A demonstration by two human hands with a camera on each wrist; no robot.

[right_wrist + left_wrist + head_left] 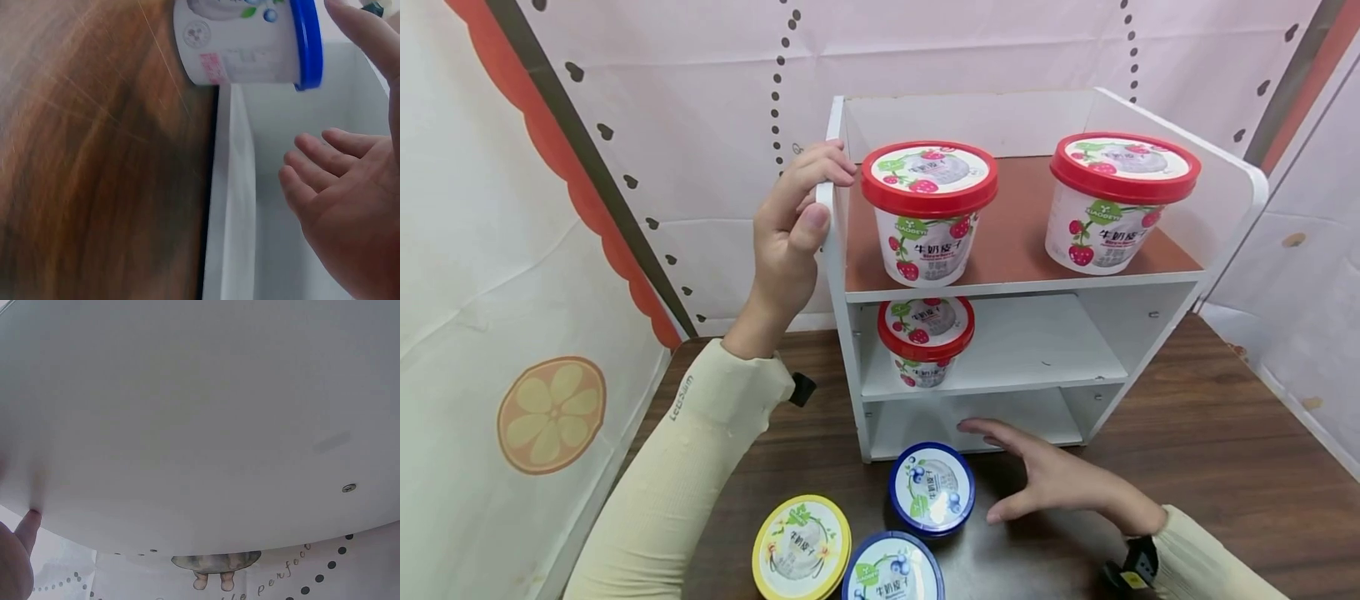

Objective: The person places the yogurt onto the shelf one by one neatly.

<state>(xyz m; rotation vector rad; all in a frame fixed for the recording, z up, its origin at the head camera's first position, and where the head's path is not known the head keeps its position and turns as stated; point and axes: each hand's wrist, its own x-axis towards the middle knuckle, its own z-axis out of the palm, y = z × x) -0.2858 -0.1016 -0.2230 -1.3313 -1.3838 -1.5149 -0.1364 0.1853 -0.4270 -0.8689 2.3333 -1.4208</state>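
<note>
My left hand (797, 221) holds the top left edge of a small white shelf unit (1225, 167), its fingertips over the rim. In the left wrist view the outer side panel (200, 437) fills most of the picture, with one finger (28, 531) against it. With fingers spread, my right hand (1052, 475) hovers just right of a blue-lidded tub (932, 487), apart from it. The right wrist view shows this tub (250, 50) beside the extended fingers (325, 159) and nothing in the palm.
Two red-lidded tubs (928, 212) (1120, 200) stand on the brown top shelf. Another red-lidded tub (925, 342) sits at the left of the middle shelf. A yellow-lidded tub (801, 546) and a second blue-lidded tub (893, 571) are on the wooden table (1217, 400) in front.
</note>
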